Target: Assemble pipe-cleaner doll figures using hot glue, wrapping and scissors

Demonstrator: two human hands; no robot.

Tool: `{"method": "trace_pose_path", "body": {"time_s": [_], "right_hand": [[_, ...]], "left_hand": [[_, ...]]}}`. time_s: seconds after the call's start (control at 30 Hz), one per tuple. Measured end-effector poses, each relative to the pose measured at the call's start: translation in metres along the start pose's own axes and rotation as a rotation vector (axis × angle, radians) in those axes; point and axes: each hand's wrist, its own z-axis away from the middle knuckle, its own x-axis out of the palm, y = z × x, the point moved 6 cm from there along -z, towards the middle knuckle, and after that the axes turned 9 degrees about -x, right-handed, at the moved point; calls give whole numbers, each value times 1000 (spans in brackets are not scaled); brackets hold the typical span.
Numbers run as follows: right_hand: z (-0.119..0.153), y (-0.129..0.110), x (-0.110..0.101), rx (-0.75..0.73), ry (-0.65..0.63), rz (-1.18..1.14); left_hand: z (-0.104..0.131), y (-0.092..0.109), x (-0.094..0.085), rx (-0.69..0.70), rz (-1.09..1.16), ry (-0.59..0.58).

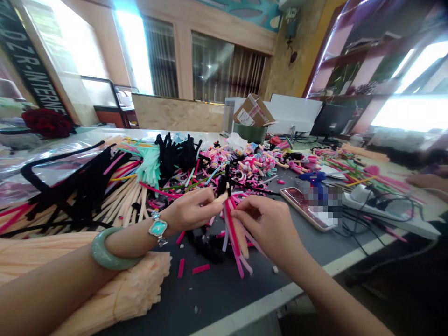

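Note:
My left hand (192, 207), with a green bangle (112, 252) and a turquoise bracelet (158, 227) on its wrist, pinches the upper part of a small figure (224, 186) made of black and cream pipe cleaners. Pink, magenta and peach pipe cleaners (236, 233) hang down from the figure like a skirt. My right hand (268, 224) has its thumb and forefinger closed on one of the pink strips at the right side of that bundle. Behind both hands lies a heap of small pink and multicoloured pieces (245, 161).
Peach pipe cleaners (133, 289) lie front left, with black and cream ones behind. A phone (304, 207), a blue glue gun (313, 179) and a power strip (388, 214) with cables are at right. Another person's hand (429, 179) shows at far right.

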Motion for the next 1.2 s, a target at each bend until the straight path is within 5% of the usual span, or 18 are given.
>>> {"method": "trace_pose_path", "body": {"time_s": [0.57,0.9,1.2], "right_hand": [[0,2,0,-15,-8,25],[-4,12,-25,8,35,93],[2,-2,-4,-92,-28,214]], "left_hand": [[-4,2,-3,38,-38,68],[-4,3,-1,43,-53,38],[-6,7,1,58,-147,-55]]}}
